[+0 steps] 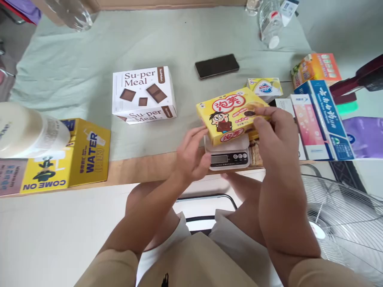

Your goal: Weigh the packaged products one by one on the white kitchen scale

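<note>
Right hand: I'm pinching yellow box, right end | left hand: resting half-open at its left edge | scale: sitting beneath, table's near edge

Right hand pinching right end of yellow snack box, thumb and fingers; box tilted above kitchen scale, contact with scale unclear. Left hand at box's left corner, fingers loosely bent, thumb apart from it; touch hard to tell. Scale at near table edge, display and buttons facing person. White Su-per Meal box on green cloth, left of the snack box; black phone beyond. Soap box just behind snack box. Right side: pink box beside blue box, purple pack further right. Yellow WATER box at left, pale bottle partly covering it
</note>
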`<state>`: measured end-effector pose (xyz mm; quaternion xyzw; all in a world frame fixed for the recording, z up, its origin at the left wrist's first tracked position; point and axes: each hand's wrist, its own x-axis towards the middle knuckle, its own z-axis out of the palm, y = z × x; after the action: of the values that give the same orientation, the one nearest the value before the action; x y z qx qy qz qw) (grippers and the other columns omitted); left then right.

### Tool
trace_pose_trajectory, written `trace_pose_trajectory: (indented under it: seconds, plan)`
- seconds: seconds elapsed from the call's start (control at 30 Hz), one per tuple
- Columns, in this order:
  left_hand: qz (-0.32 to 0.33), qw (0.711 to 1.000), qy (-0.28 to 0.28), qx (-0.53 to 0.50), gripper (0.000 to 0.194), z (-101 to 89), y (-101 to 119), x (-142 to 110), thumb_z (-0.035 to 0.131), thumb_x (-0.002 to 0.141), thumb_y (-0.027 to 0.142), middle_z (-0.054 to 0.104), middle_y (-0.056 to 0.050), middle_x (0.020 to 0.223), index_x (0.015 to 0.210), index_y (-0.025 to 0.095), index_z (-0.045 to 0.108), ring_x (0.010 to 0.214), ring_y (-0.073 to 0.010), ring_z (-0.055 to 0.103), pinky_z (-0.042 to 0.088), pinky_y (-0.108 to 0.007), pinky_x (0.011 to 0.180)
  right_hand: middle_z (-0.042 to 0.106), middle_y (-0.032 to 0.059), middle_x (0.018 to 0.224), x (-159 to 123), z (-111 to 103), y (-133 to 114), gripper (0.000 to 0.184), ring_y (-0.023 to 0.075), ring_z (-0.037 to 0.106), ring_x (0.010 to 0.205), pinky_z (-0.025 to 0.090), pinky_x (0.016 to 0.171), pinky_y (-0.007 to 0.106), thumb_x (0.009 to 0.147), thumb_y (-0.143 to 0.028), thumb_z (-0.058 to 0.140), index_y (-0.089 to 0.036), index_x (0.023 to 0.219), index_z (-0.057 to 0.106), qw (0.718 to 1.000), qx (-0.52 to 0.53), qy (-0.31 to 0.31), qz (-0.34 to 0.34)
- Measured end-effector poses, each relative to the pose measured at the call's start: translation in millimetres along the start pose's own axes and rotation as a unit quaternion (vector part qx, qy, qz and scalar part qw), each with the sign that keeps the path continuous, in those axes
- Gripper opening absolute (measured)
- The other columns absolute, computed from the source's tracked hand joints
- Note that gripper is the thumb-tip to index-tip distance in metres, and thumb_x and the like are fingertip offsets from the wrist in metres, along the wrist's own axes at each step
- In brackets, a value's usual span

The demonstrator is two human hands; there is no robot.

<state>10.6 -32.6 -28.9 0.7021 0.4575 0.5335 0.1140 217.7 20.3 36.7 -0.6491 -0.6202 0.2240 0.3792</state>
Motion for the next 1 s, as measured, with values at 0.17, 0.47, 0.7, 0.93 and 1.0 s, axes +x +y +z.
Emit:
trace_pose_trajectory:
  seconds: [0.17,0.47,0.7,0.93,1.0]
  plan:
    - [-0.031,0.999,0.042,0.006,0.045,-4.0,-16.9,3.2,0.043,0.106,0.055,0.073,-0.012,0.114,0.123,0.021,0.065,0.108,-0.0268,0.07,0.061,-0.043,0.087,0.057,0.0118,0.13,-11.8,-22.3,-12.7,0.038,0.0326,0.057,0.132,0.048,0.117,0.064,0.086,-0.052,0.068,-0.028,0.115,0.07,0.998,-0.045,-0.03,0.025]
    - [-0.08,0.997,0.003,-0.015,0.047,3.9,-19.9,3.9,0.05,0.101,0.058,0.069,-0.013,0.127,0.13,0.024,0.064,0.119,-0.0292,0.067,0.06,-0.045,0.093,0.066,0.0134,0.134,-6.4,-19.1,-8.8,0.038,0.0333,0.063,0.126,0.052,0.112,0.06,0.086,-0.049,0.067,-0.027,0.117,0.067,0.996,-0.01,-0.066,0.051]
    - [-0.097,0.993,0.036,-0.062,0.056,9.6,-13.4,7.9,0.053,0.098,0.063,0.062,-0.015,0.135,0.137,0.024,0.064,0.127,-0.0313,0.063,0.063,-0.044,0.095,0.067,0.0155,0.134,-7.8,-16.4,-21.2,0.033,0.0324,0.064,0.129,0.052,0.115,0.058,0.087,-0.044,0.064,-0.025,0.113,0.071,0.993,-0.004,-0.111,0.041]
    - [-0.045,0.987,0.087,-0.131,0.064,20.5,22.6,19.1,0.05,0.096,0.067,0.051,-0.011,0.148,0.15,0.033,0.061,0.146,-0.0351,0.05,0.059,-0.045,0.108,0.072,0.0099,0.128,-8.2,-50.4,-22.9,0.02,0.0279,0.059,0.143,0.051,0.121,0.054,0.093,-0.039,0.06,-0.029,0.106,0.071,0.992,0.084,0.026,-0.096]
    - [-0.036,0.988,0.06,-0.138,0.067,32.1,42.3,24.3,0.046,0.097,0.068,0.046,-0.01,0.154,0.156,0.036,0.055,0.152,-0.0358,0.045,0.058,-0.045,0.111,0.074,0.0074,0.125,-6.0,-69.1,-17.1,0.015,0.0267,0.059,0.143,0.05,0.121,0.053,0.095,-0.036,0.059,-0.03,0.104,0.07,0.989,0.101,0.057,-0.097]
